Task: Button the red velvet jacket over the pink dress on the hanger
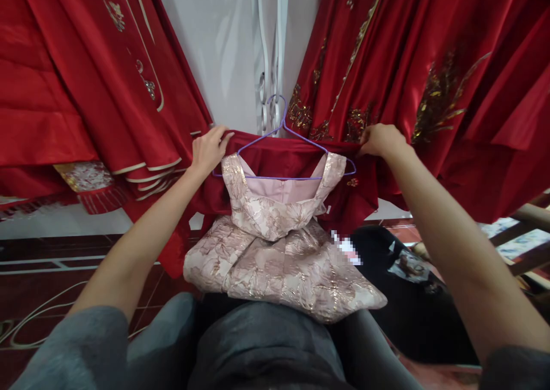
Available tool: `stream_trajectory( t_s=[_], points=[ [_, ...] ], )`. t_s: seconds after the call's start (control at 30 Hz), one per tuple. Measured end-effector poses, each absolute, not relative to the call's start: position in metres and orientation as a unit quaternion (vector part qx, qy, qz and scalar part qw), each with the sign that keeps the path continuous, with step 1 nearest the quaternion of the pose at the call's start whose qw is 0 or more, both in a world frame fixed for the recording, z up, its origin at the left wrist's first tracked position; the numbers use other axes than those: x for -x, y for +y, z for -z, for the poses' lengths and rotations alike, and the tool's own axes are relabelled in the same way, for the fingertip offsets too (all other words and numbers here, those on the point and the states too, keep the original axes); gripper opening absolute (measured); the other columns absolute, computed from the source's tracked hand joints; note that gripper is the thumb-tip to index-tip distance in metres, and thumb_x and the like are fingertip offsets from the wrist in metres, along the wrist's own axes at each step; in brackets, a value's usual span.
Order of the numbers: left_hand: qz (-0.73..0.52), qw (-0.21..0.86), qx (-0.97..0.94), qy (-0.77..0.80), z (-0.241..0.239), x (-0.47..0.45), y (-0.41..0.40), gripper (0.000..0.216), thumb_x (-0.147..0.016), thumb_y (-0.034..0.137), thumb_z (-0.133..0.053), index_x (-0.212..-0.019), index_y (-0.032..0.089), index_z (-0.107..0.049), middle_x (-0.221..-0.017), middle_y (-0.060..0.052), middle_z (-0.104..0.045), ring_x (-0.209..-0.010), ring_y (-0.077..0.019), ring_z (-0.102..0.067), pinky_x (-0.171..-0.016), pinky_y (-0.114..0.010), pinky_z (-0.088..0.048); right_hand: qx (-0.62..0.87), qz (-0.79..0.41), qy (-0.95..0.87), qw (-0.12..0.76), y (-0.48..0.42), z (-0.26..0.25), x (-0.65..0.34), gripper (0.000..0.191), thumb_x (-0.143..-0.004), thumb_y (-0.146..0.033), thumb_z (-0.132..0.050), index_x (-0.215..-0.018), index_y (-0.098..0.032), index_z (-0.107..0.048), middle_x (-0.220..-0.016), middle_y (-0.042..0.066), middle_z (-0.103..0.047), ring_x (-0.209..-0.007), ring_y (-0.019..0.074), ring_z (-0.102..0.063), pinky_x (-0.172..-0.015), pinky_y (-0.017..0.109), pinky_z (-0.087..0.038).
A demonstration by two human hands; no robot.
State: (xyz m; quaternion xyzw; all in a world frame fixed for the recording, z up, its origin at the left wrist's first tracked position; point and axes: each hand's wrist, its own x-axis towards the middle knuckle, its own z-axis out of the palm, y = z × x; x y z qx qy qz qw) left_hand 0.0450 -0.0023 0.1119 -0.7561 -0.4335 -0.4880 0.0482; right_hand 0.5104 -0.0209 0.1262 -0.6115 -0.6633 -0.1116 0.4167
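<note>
A dark red garment (296, 148) is stretched between my two hands, its top edge nearly level. My left hand (209, 148) pinches its left end, and my right hand (384, 140) pinches the right end. In front of it, a sleeveless pink-and-gold brocade dress (275, 258) hangs by its straps on a thin purple hanger (296, 178). The hanger's hook stands up at the middle, between my hands. The dress skirt spreads over my lap. Much of the red garment's lower part is hidden behind the dress.
Red satin gowns with gold trim hang at the left (129, 92) and right (429, 92). Behind the hook is a white panel (215, 40). A black surface (408, 310) at the lower right carries a small plastic packet (410, 266). White cable (43, 304) lies on the tiled floor.
</note>
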Motion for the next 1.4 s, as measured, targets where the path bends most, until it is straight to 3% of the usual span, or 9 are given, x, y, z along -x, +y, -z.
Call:
stream_trajectory(
  t_s=[0.1, 0.2, 0.33, 0.47, 0.63, 0.8, 1.07, 1.23, 1.4],
  points=[
    [0.487, 0.120, 0.727, -0.470, -0.102, -0.043, -0.017, 0.035, -0.090, 0.050, -0.048, -0.102, 0.021, -0.063, -0.103, -0.009, -0.065, -0.107, -0.0272, -0.058, -0.082, -0.030, -0.040, 0.707, 0.103, -0.631, 0.302, -0.045, -0.145, -0.501, 0.026, -0.047, -0.021, -0.087, -0.053, -0.018, -0.062, -0.049, 0.002, -0.048, -0.068, 0.0261, -0.059, -0.070, 0.051, -0.047],
    [0.422, 0.165, 0.739, -0.498, -0.089, -0.034, -0.029, 0.034, -0.090, 0.049, -0.048, -0.103, 0.020, -0.062, -0.103, -0.010, -0.065, -0.104, -0.0285, -0.060, -0.078, -0.030, -0.040, 0.713, -0.034, -0.653, 0.252, -0.066, -0.151, -0.486, 0.014, -0.061, -0.020, -0.078, -0.066, -0.017, -0.066, -0.057, 0.005, -0.058, -0.062, 0.0219, -0.060, -0.064, 0.043, -0.050],
    [0.288, 0.169, 0.797, -0.503, -0.075, -0.024, -0.038, 0.029, -0.087, 0.041, -0.052, -0.107, 0.021, -0.060, -0.107, -0.010, -0.066, -0.098, -0.0274, -0.062, -0.074, -0.031, -0.042, 0.668, -0.127, -0.650, 0.339, -0.079, -0.127, -0.465, 0.011, -0.075, -0.018, -0.060, -0.085, -0.017, -0.062, -0.073, 0.005, -0.064, -0.064, 0.0171, -0.059, -0.064, 0.032, -0.050],
    [0.324, 0.132, 0.764, -0.542, -0.071, -0.037, -0.038, 0.031, -0.090, 0.041, -0.047, -0.109, 0.018, -0.057, -0.088, -0.009, -0.068, -0.082, -0.0258, -0.065, -0.071, -0.031, -0.043, 0.640, -0.073, -0.629, 0.436, -0.073, -0.091, -0.434, 0.019, -0.075, -0.016, -0.053, -0.094, -0.017, -0.053, -0.080, 0.003, -0.061, -0.071, 0.0163, -0.057, -0.069, 0.031, -0.048],
    [0.432, 0.065, 0.719, -0.541, -0.073, -0.091, -0.059, 0.023, -0.089, 0.037, -0.050, -0.098, 0.017, -0.058, -0.084, -0.008, -0.068, -0.077, -0.0227, -0.064, -0.072, -0.030, -0.044, 0.512, -0.178, -0.700, 0.466, -0.068, -0.064, -0.357, 0.020, -0.072, -0.018, -0.052, -0.091, -0.019, -0.045, -0.085, 0.002, -0.059, -0.079, 0.0163, -0.057, -0.075, 0.031, -0.047],
    [0.422, -0.050, 0.792, -0.438, -0.062, -0.132, -0.083, 0.016, -0.087, 0.032, -0.053, -0.093, 0.018, -0.057, -0.078, -0.004, -0.066, -0.069, -0.0184, -0.063, -0.066, -0.027, -0.045, 0.346, -0.240, -0.752, 0.507, -0.073, -0.048, -0.299, 0.020, -0.073, -0.023, -0.052, -0.089, -0.021, -0.041, -0.084, -0.001, -0.054, -0.078, 0.0134, -0.055, -0.075, 0.029, -0.047],
    [0.423, -0.128, 0.786, -0.433, -0.028, -0.133, -0.066, 0.028, -0.075, 0.012, -0.062, -0.103, 0.017, -0.060, -0.092, -0.007, -0.070, -0.085, -0.0195, -0.067, -0.079, -0.031, -0.051, 0.330, -0.353, -0.724, 0.492, -0.079, -0.024, -0.306, 0.038, -0.072, -0.028, -0.064, -0.104, -0.023, -0.043, -0.090, 0.000, -0.057, -0.079, 0.0121, -0.061, -0.077, 0.031, -0.054],
    [0.535, -0.286, 0.674, -0.421, -0.020, -0.140, -0.071, 0.027, -0.069, 0.011, -0.069, -0.095, 0.015, -0.060, -0.084, -0.007, -0.072, -0.080, -0.0185, -0.070, -0.077, -0.030, -0.054, 0.341, -0.353, -0.705, 0.512, -0.082, -0.019, -0.310, 0.031, -0.082, -0.041, -0.059, -0.105, -0.024, -0.048, -0.090, -0.001, -0.056, -0.073, 0.0110, -0.062, -0.070, 0.030, -0.058],
    [0.601, -0.317, 0.626, -0.383, -0.018, -0.143, -0.075, 0.024, -0.064, 0.013, -0.073, -0.082, 0.016, -0.057, -0.077, -0.004, -0.071, -0.076, -0.0171, -0.071, -0.071, -0.026, -0.055, 0.339, -0.329, -0.703, 0.531, -0.083, -0.018, -0.310, 0.032, -0.082, -0.046, -0.061, -0.102, -0.024, -0.050, -0.090, -0.001, -0.058, -0.073, 0.0114, -0.063, -0.067, 0.028, -0.060]
  ],
)
